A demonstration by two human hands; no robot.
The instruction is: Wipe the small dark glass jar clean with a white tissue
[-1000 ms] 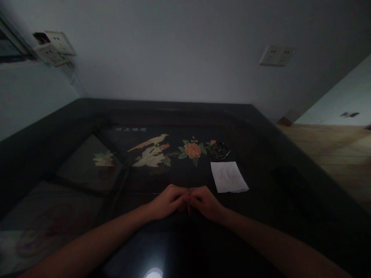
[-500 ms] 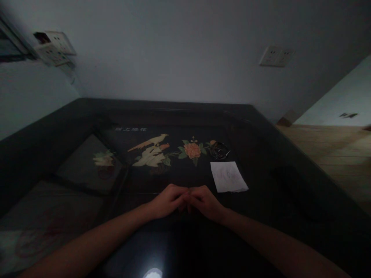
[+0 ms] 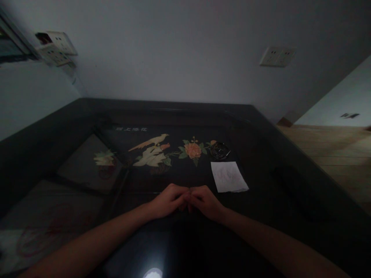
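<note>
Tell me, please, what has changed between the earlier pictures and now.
Nothing has visibly moved, and nothing was taken hold of or let go. The left hand and right hand stay together, touching at the fingers; the white paper and the round dark item beyond it lie as before.

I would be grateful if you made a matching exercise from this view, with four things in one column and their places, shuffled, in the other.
Things
1. creased white sheet of paper
2. round, dark, shiny item
3. bare left hand
4. white double wall socket

Places
A. touching the bare right hand
B. up on the pale wall
C. on the glossy black table, nearer the wearer than the shiny item
D. just right of the orange flower picture

Pairs: 1-C, 2-D, 3-A, 4-B
</note>
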